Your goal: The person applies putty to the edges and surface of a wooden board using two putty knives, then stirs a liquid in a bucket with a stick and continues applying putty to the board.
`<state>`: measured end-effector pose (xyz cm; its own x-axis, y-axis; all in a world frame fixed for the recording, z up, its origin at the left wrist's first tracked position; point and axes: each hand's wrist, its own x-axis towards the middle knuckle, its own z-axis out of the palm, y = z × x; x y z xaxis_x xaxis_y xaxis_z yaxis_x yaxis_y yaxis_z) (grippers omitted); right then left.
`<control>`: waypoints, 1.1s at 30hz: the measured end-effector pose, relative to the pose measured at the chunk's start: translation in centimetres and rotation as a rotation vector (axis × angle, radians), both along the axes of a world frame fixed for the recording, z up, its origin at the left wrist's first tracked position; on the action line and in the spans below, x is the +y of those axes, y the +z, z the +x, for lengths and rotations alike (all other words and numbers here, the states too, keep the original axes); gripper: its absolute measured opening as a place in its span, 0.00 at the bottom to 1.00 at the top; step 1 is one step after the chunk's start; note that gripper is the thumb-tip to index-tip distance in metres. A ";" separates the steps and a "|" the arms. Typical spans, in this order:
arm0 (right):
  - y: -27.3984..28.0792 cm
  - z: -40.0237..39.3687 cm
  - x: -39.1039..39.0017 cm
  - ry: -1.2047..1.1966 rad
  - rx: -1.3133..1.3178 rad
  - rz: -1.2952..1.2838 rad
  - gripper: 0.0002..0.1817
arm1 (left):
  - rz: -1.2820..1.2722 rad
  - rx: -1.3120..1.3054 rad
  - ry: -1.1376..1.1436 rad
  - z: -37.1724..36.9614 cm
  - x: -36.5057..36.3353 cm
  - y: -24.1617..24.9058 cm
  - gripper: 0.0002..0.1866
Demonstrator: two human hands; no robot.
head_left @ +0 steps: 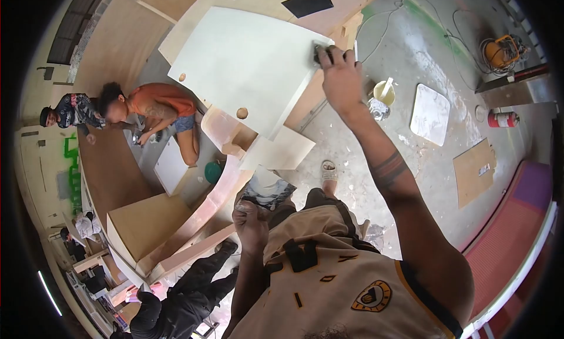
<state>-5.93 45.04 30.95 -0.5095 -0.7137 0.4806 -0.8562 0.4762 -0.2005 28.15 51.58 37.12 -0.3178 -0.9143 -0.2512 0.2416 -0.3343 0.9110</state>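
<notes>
**Item: white panel, sanding block at far corner**

R hand (339, 74): arm at full reach, fingers clamped on dark sanding block (320, 52), pressed on white panel (247, 63) at its far right corner. Panel lies ahead-left, sloping down toward L. L hand (251, 220): near torso, closed on folded sheet, prob. sandpaper (267, 189). Hands well apart; R nearer.

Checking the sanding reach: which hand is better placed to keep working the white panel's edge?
Right hand: it presses a dark block on the white panel. The left hand is low, gripping a sheet.
</notes>
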 end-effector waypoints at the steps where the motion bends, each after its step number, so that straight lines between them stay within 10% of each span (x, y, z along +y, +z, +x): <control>1: -0.2 0.8 0.0 0.057 -0.006 -0.021 0.30 | 0.000 -0.007 -0.006 0.7 -0.1 -0.7 0.16; 8: 2.0 7.5 3.8 0.650 -0.152 -0.080 0.34 | 0.052 0.083 -0.080 1.4 -0.6 -1.3 0.19; 18: -1.0 -0.2 4.3 0.197 -0.104 -0.113 0.38 | 0.139 0.182 -0.079 1.4 -0.4 -0.7 0.23; 29: 2.5 10.1 9.4 0.881 -0.265 -0.205 0.36 | 0.654 0.679 -0.356 2.4 -2.2 -2.3 0.26; 33: 5.1 13.5 12.8 1.155 -0.166 -0.464 0.27 | 0.410 0.250 -0.255 0.4 -1.3 -0.3 0.24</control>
<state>7.53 57.88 36.07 0.2213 -0.5635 0.7960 -0.6739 -0.6783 -0.2928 28.57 50.27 36.83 -0.6127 -0.6430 -0.4595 0.2985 -0.7266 0.6188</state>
